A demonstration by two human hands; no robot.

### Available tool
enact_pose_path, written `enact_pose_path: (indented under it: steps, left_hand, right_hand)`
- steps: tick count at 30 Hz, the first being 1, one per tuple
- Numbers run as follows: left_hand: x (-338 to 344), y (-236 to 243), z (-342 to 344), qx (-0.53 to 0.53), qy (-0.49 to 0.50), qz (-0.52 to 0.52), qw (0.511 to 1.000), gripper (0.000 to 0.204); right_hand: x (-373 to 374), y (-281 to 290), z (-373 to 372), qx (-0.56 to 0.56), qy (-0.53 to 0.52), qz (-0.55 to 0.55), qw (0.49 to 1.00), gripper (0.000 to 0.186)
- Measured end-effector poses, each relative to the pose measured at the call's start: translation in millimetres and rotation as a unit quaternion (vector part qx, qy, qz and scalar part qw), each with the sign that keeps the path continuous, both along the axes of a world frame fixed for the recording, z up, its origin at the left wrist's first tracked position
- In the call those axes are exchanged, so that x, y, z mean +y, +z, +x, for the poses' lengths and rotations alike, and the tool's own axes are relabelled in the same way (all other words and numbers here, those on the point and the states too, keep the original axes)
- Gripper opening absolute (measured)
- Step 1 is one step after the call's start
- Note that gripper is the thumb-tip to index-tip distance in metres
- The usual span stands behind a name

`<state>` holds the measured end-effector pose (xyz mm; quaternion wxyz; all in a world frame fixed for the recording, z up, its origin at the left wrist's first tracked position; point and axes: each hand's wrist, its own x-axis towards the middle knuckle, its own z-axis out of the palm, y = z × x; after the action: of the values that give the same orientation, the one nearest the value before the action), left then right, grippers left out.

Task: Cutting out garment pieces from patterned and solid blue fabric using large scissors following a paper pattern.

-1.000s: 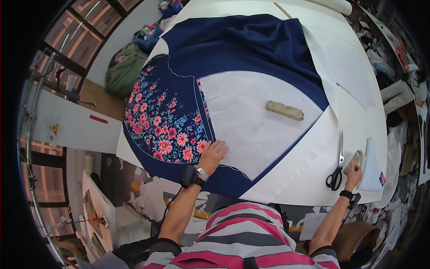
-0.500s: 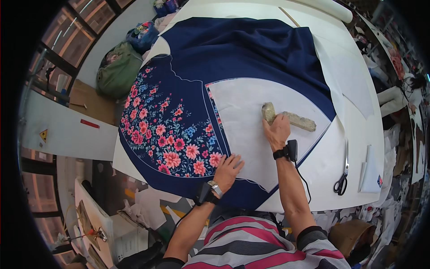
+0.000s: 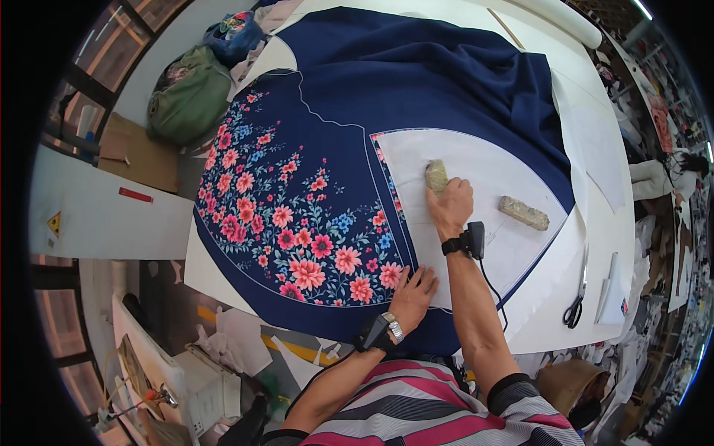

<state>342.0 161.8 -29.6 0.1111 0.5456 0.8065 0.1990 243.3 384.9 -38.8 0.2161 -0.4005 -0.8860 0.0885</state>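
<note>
Block [image 3: 436, 175] | right grip [image 3: 451, 207]: clasping it, near end hidden | left grip [image 3: 413, 299]: spread flat

Dark-framed multi-pane windows [image 3: 123, 48] line the left side, a lit tube lamp [image 3: 642, 9] is positioned at upper right, and the gray floor [image 3: 199, 299] (yellow-striped, littered with white scraps [image 3: 242, 342]) extends beside the white-topped worktable [image 3: 532, 321].

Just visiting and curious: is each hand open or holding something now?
Left hand: open, resting at the lower edge of the white sheet.
Right hand: closed, holding a tan block.
</note>
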Motion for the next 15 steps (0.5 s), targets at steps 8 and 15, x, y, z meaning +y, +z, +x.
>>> enact_pose_path:
  steps: [8, 15]
  left_hand:
    - [-1.7, -6.1, -0.5, 0.023, -0.006, 0.018, 1.0, 0.045]
    - [1.0, -6.7, 3.3, 0.026, -0.034, 0.03, 0.999, 0.045]
  right_hand:
    - [-30.5, 11.5, -29.1, -0.004, 0.053, -0.009, 0.999, 0.047]
    - [-28.5, 21.5, -12.0, -0.018, 0.05, -0.031, 0.998, 0.053]
